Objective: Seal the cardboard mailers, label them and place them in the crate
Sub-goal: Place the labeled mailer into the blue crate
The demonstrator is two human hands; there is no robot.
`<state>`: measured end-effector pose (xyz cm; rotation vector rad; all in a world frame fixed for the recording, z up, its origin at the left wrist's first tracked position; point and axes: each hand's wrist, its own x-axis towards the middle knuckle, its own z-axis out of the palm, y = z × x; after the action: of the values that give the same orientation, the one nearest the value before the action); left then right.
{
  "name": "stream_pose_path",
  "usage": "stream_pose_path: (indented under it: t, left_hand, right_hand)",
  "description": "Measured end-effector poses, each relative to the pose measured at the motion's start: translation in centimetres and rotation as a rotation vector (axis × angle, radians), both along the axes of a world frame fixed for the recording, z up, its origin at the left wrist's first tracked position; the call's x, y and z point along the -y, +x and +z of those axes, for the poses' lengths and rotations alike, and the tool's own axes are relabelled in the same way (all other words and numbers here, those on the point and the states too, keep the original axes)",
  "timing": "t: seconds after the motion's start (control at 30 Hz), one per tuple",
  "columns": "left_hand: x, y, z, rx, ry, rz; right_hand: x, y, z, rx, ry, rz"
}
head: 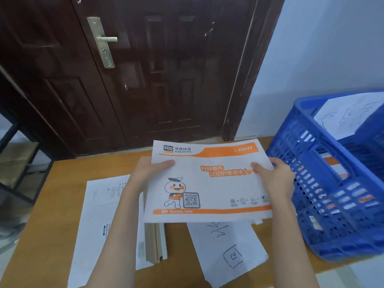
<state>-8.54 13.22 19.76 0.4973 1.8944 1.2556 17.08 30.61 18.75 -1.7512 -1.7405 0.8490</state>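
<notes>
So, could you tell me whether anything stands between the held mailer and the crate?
Nothing visible does. Both hands, left and right, hold the mailer above the table, its right edge close beside the crate. The crate's top is open, with a white sheet lying inside.

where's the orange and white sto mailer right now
In the head view the sto mailer sits centre frame, held above the wooden table by the left hand and right hand, just left of the blue crate.
</notes>
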Motion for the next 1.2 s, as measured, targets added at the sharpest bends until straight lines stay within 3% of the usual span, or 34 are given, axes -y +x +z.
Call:
stream_pose_path:
  t: [0.23, 0.47, 0.9, 1.2]
  left_hand:
    - [-3.3, 2.5, 4.1, -0.069, 0.034, -0.016]
    - [-8.6, 6.3, 7.8, -0.098, 0.111, -0.199]
    - [-17.9, 18.3, 10.1, -0.067, 0.195, -0.388]
    - [-25.0, 31.2, 12.0, -0.27, 0.193, -0.303]
  right_hand:
    - [-2.0, 3.0, 6.1, -0.016, 0.099, -0.05]
    - [-2.6, 8.9, 10.8, 0.006, 0.208, -0.174]
    - [-5.9, 22.5, 12.8, 0.023, 0.203, -0.381]
    - [-14.9, 35.0, 13.9, 0.033, 0.222, -0.3]
